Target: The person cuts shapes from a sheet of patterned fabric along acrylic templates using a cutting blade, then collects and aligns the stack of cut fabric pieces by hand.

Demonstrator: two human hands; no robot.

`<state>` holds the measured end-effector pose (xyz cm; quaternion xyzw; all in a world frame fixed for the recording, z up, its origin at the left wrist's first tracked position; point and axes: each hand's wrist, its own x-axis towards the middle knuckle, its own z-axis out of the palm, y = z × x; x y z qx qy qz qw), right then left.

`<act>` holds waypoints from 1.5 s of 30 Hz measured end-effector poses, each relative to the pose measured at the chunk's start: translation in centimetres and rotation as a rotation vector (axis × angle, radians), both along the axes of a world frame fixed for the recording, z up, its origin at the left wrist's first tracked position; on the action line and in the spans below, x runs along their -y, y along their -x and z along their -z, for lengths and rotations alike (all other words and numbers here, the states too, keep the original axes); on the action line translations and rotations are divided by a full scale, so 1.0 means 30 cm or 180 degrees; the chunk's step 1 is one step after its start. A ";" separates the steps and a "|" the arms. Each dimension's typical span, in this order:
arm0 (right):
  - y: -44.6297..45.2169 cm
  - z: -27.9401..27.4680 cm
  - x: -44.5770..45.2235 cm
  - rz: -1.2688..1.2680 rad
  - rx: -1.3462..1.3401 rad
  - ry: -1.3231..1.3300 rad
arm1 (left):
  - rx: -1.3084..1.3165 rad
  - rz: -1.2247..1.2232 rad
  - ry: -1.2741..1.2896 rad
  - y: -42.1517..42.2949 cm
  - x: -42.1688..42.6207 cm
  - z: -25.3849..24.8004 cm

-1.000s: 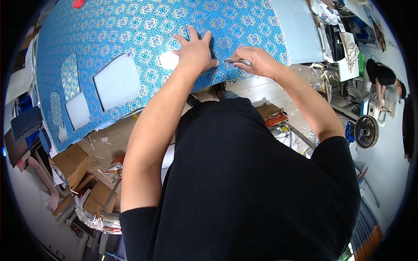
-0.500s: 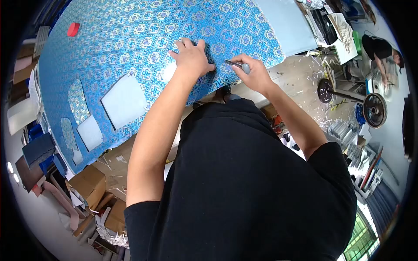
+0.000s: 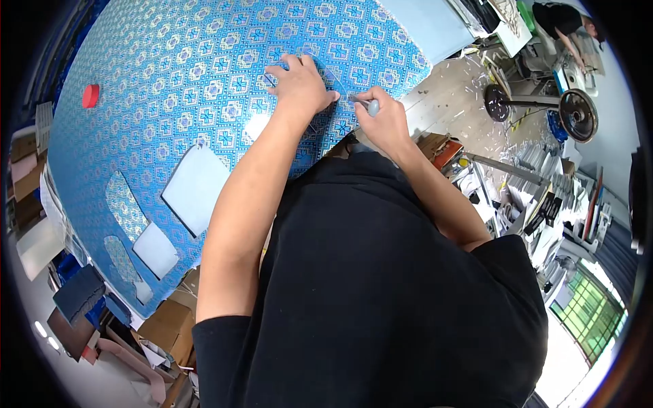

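Note:
Blue patterned fabric (image 3: 204,88) lies flat across the table. My left hand (image 3: 300,87) rests on it with fingers spread and nothing held. Just to its right, my right hand (image 3: 385,122) grips a small grey-handled cutting tool (image 3: 372,107), its tip pointing left onto the fabric. A thin curved line runs on the fabric between the hands, up from the tool's tip. Left of my left forearm a pale angular piece (image 3: 197,189) shows, and a smaller pale piece (image 3: 156,250) lies further down.
A red round object (image 3: 90,96) sits on the fabric at the left. A fan (image 3: 578,114) stands at the right, below another person (image 3: 568,27) at a machine. Cardboard boxes (image 3: 166,325) are at the lower left. Paper stacks and scraps cover the right-hand floor.
The view has turned, so the table appears rotated. My right hand has turned to a steeper angle, still gripping the tool close to the left hand. The left hand stays spread on the fabric.

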<state>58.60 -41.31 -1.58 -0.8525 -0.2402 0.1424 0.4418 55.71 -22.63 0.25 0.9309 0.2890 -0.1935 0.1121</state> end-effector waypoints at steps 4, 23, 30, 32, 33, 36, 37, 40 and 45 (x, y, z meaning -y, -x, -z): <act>0.007 -0.024 -0.014 0.0076 -0.0138 0.0286 | -0.0031 0.0038 0.0042 -0.001 -0.002 -0.009; -0.027 -0.010 -0.046 -0.0258 0.0436 0.0327 | -0.0167 0.0088 0.0033 -0.004 0.005 -0.031; -0.143 -0.001 -0.066 -0.0921 0.0582 0.0182 | -0.0029 0.0096 -0.0033 0.011 0.012 -0.008; -0.188 0.001 -0.099 -0.1111 0.0663 0.0220 | 0.0172 0.0081 -0.0050 0.024 0.011 0.013; -0.208 0.003 -0.116 -0.1269 0.0721 0.0275 | 0.0354 0.0101 -0.0052 0.032 0.015 0.024; -0.289 -0.012 -0.224 -0.1521 0.0723 0.0491 | 0.0416 0.0124 -0.0074 0.039 0.019 0.027; -0.315 -0.019 -0.263 -0.1726 0.0814 0.0602 | 0.0417 0.0102 -0.0090 0.040 0.018 0.024; -0.377 -0.017 -0.358 -0.2005 0.0993 0.0666 | 0.0368 0.0077 -0.0043 0.035 0.023 0.015; -0.443 -0.044 -0.446 -0.2632 0.1285 0.0903 | 0.0237 0.0010 -0.0033 0.034 0.026 0.013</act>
